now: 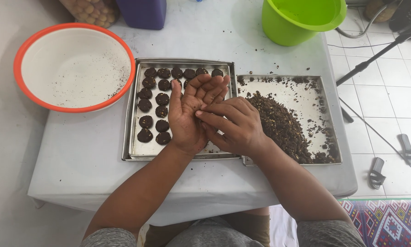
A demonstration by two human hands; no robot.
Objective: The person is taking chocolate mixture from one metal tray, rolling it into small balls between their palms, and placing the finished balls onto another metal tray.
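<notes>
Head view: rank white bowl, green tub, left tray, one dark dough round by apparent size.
1. White bowl with orange rim and left tray: look about alike, so unranked.
3. Green tub: cut off by the frame edge, so true extent unsure.
4. Dark dough round: smallest.

Bright, even daylight. Soft shadows fall beneath the green bucket (301, 20) at 1 o'clock and the bowl (74, 67) at 10 o'clock. Focus is sharp, with slight wide-angle bending at the edges.
</notes>
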